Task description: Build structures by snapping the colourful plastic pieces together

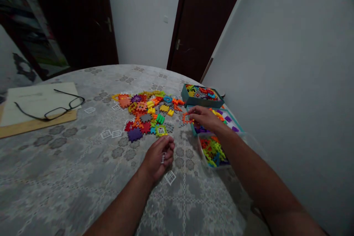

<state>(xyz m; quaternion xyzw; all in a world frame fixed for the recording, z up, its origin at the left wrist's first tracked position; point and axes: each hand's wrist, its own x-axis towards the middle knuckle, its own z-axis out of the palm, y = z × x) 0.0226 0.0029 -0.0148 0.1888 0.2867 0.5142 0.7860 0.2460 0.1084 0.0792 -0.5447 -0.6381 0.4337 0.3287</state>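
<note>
My left hand (158, 158) rests on its side near the front of the pile, fingers curled around a small white plastic piece (163, 158). A white window-shaped piece (170, 177) lies on the cloth just beside that wrist. Over the edge of the teal-rimmed tray (193, 128), my right hand (205, 117) pinches an orange frame-shaped building piece (186, 118). To the left spreads a heap of colourful interlocking plastic pieces; a purple square (135, 135) and a lime square with a white window (160, 130) lie along its near side.
Behind the tray stands a teal box (203, 100) full of pieces. A clear plastic tub (203, 155) holds more under my right forearm. Glasses (59, 111) lie on papers (35, 99) at left. The patterned tablecloth (69, 177) covers the round table; a wall (290, 62) rises at right.
</note>
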